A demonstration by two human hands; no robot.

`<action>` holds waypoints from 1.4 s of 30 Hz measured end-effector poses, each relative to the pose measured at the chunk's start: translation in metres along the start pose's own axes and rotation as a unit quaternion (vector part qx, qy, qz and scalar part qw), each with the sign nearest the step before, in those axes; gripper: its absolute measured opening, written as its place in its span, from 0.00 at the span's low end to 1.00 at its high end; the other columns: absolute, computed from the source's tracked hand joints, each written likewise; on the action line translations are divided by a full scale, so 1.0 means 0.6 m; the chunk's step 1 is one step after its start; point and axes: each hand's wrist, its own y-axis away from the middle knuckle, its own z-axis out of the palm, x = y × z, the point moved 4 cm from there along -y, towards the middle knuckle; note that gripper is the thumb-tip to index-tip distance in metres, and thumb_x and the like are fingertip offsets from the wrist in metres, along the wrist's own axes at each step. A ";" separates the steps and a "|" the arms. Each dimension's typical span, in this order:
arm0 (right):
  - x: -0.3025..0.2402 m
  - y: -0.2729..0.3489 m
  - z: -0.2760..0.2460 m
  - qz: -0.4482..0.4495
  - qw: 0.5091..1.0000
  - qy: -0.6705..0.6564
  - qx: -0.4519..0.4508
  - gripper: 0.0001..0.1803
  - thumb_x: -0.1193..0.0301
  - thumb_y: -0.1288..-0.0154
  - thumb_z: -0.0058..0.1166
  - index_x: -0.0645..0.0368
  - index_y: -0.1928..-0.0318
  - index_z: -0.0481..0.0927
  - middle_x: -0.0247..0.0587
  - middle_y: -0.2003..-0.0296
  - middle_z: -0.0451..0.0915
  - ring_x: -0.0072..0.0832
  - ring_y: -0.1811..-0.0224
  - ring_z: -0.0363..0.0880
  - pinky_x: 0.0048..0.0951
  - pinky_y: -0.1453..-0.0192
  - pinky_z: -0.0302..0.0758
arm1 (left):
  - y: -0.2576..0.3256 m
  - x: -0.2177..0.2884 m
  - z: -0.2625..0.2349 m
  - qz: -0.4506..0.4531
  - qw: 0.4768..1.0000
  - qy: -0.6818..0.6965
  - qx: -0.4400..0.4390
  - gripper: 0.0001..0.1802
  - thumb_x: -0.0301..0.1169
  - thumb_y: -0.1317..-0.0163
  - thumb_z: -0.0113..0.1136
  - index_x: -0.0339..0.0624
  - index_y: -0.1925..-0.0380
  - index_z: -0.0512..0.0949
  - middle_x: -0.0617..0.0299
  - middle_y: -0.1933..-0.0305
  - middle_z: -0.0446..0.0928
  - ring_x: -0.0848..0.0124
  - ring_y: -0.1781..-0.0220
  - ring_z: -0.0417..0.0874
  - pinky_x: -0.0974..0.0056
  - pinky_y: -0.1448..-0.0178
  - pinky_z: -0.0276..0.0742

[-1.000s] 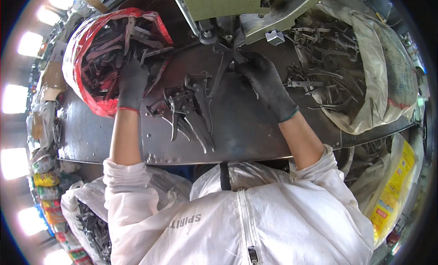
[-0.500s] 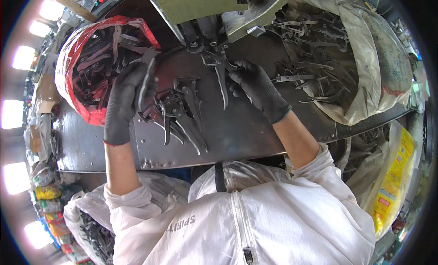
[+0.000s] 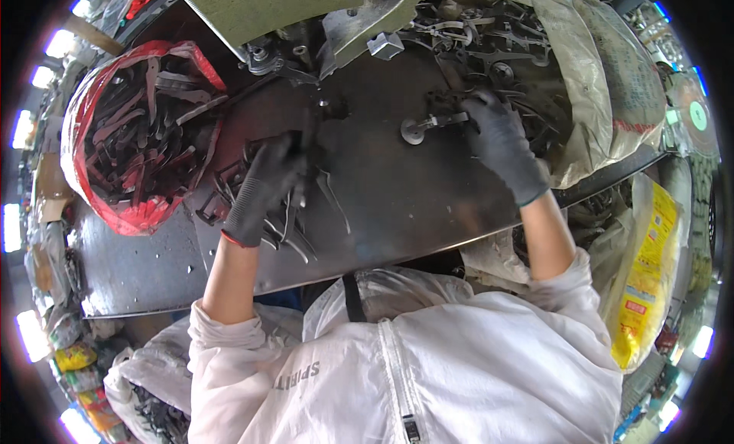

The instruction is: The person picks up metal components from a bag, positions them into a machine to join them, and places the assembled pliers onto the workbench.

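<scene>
My left hand [image 3: 267,180], in a dark grey knitted glove, is over a small cluster of plier-like hand tools [image 3: 290,234] on the dark metal tabletop. Motion blurs its fingers, and a dark smeared shape beside them is too unclear to name. My right hand [image 3: 502,146], gloved alike, reaches to the near left side of a heap of loose metal parts [image 3: 505,50]. Just left of its fingers is a bright metal piece with a round disc end [image 3: 414,131]. The right fingertips are partly hidden and blurred, so their grip does not show.
A green machine [image 3: 267,12] with a metal block [image 3: 384,45] overhangs the far side. On the left stands a red-rimmed plastic bag [image 3: 76,173] of dark handles. A beige woven sack [image 3: 589,85] surrounds the right heap. The metal tabletop [image 3: 382,192] has a near edge before me.
My left hand has come from the red-rimmed bag rightward to the tool cluster. My right hand has left the tool under the machine for the right heap; that tool is gone from there.
</scene>
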 end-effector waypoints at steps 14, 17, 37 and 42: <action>-0.195 -0.148 0.082 0.216 0.602 -0.758 -0.127 0.17 0.71 0.27 0.59 0.68 0.43 0.81 0.38 0.64 0.86 0.18 0.66 0.83 0.22 0.64 0.79 | -0.035 -0.003 -0.013 0.094 0.984 0.127 0.086 0.24 0.44 0.19 0.51 0.33 0.39 0.75 0.54 0.53 0.83 0.68 0.55 0.85 0.63 0.49 0.82; -0.224 -0.139 0.060 0.224 0.659 -0.704 -0.141 0.16 0.73 0.25 0.56 0.68 0.42 0.81 0.35 0.58 0.85 0.19 0.60 0.80 0.23 0.57 0.78 | -0.046 -0.002 -0.016 0.062 0.977 0.190 0.078 0.22 0.41 0.18 0.50 0.33 0.38 0.75 0.52 0.52 0.84 0.66 0.55 0.87 0.62 0.49 0.84; -0.224 -0.135 0.146 0.225 0.663 -0.689 -0.186 0.23 0.72 0.24 0.57 0.69 0.34 0.73 0.40 0.56 0.82 0.22 0.66 0.82 0.25 0.62 0.80 | -0.115 -0.029 -0.195 -0.061 0.842 -0.483 0.232 0.18 0.40 0.25 0.51 0.41 0.48 0.83 0.41 0.49 0.85 0.48 0.43 0.86 0.47 0.45 0.83; -0.240 -0.132 0.121 0.257 0.660 -0.683 -0.179 0.23 0.71 0.23 0.55 0.69 0.33 0.72 0.39 0.56 0.83 0.20 0.67 0.81 0.23 0.66 0.80 | -0.088 -0.117 -0.321 -0.090 0.716 -0.631 0.285 0.18 0.43 0.26 0.51 0.48 0.47 0.83 0.42 0.45 0.84 0.52 0.42 0.86 0.48 0.46 0.84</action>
